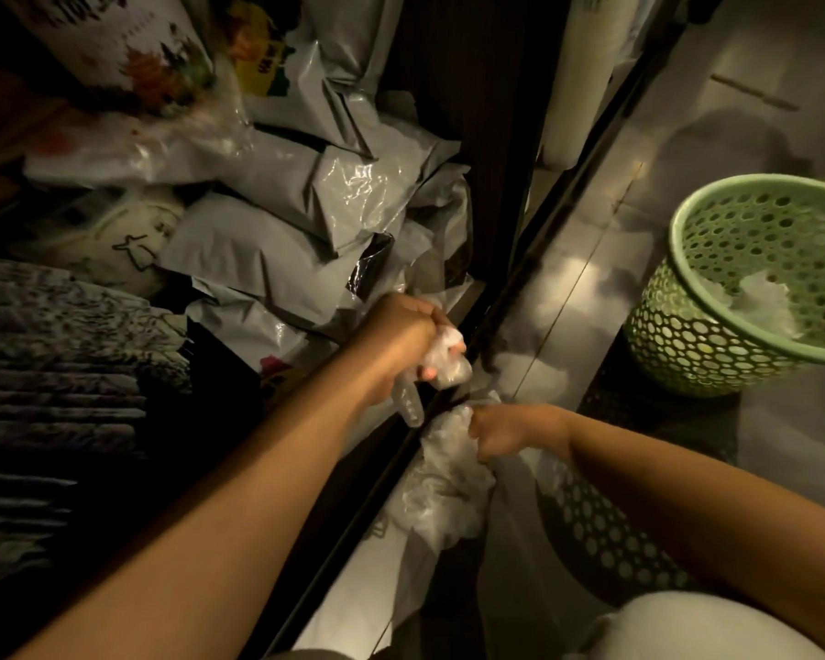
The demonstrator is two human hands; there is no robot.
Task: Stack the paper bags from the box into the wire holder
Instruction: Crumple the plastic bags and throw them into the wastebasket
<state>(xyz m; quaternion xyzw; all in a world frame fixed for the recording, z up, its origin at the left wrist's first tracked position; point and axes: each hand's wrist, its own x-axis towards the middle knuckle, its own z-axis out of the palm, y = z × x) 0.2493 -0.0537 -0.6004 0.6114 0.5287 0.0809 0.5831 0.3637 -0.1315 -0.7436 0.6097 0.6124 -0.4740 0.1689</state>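
Observation:
My left hand (403, 343) grips a crumpled wad of clear plastic (446, 359) at the edge of a dark cabinet. Just below it, my right hand (510, 428) pinches the top of a larger bunch of clear plastic bags (448, 483) that hangs down over the cabinet's metal sill. A stack of dark printed paper bags (63, 373) lies on edge at the left inside the cabinet. No wire holder or box is plainly in view.
Grey plastic mailer bags (315, 207) are piled inside the cabinet, with printed sacks (115, 54) behind them. A green perforated plastic basket (744, 283) with white plastic inside stands on the shiny floor at the right. A second perforated basket (606, 531) sits under my right forearm.

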